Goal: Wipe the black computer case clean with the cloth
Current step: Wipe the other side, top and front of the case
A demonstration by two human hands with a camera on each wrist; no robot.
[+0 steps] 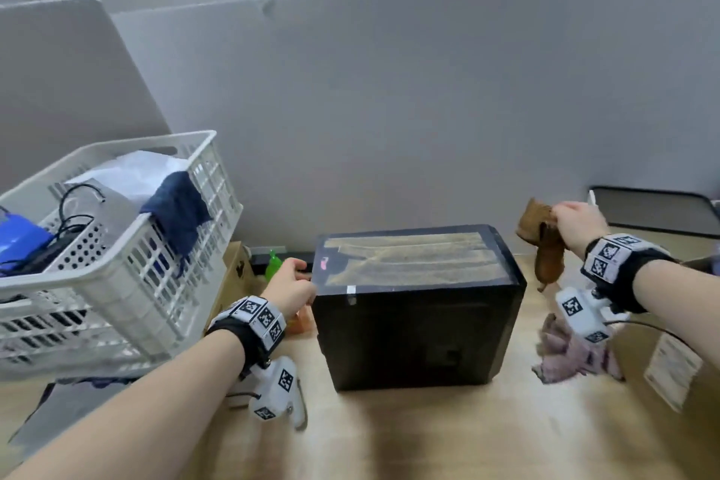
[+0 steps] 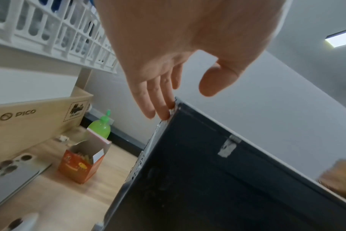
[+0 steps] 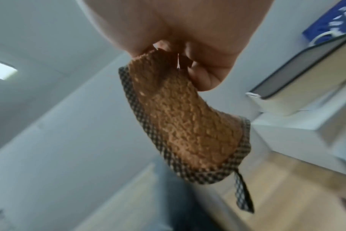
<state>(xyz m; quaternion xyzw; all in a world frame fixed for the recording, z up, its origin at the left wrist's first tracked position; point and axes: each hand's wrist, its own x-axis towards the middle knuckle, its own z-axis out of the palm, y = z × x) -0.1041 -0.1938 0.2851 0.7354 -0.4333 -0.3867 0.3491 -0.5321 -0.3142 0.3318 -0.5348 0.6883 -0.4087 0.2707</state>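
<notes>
Left hand [image 2: 180, 51]: fingers straight — tips touching the black computer case [image 1: 419, 308] at its upper left edge.
Right hand [image 1: 576, 222]: clamped on brown cloth [image 3: 184, 118] — hanging clear, right of case.

An office or tech workroom: a black computer case [image 1: 417, 304] stands on a light wood counter [image 1: 428, 436] against a plain grey partition wall [image 1: 389, 109]. Left of the case sit a white plastic basket [image 1: 117, 265] holding cables and a cardboard box [image 2: 30, 123] printed PICO; a recessed ceiling light panel [image 2: 342, 39] shows above it.
</notes>
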